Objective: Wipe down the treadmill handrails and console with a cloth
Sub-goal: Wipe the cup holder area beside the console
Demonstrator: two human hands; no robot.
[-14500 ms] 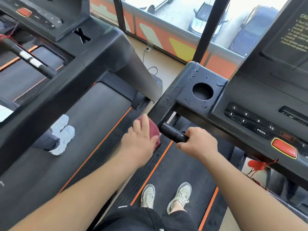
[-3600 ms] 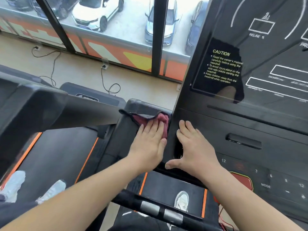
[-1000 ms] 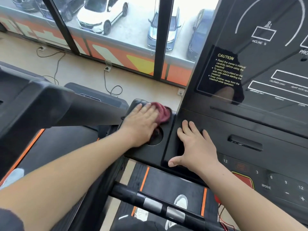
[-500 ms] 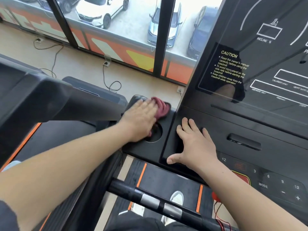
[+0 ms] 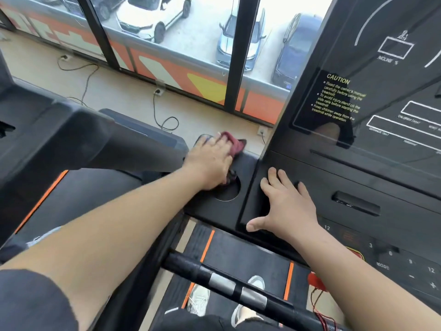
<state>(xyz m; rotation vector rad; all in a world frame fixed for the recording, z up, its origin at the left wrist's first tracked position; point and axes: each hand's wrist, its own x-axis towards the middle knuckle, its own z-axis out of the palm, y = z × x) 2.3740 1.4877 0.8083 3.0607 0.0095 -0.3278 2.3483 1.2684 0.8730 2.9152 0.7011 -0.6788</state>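
From the head view, the left hand (image 5: 210,163) lay palm-down on a crumpled dark red cloth (image 5: 235,143), its fingers stretched forward and fairly straight, pressing the cloth rather than gripping it, though motion blur softened the fingertips. The cloth sat at the far end of the black plastic side tray (image 5: 248,163) on the left flank of the black treadmill console (image 5: 358,177). It bunched out beyond the fingers toward the tray's back edge, and a bit of it showed under the heel of the hand. Just near of that hand was the tray's round cup-holder recess (image 5: 229,193), partly covered by the wrist. The right hand (image 5: 286,206) rested flat and wide on the console's lower left panel, fingers spread, thumb out to the side at the panel's near edge, holding nothing. Above it was the yellow-lettered caution label (image 5: 338,99) on the glossy display face. Below both forearms ran the black front handrail with silver sensor plates (image 5: 226,285), and beneath that the black running belt with orange stripes (image 5: 245,256) and a pair of pale grey trainers (image 5: 198,299). A red safety clip with its cord (image 5: 316,281) hung near the right forearm. Another dark treadmill (image 5: 59,139) stood to the left, and parked cars (image 5: 152,15) showed through the window.
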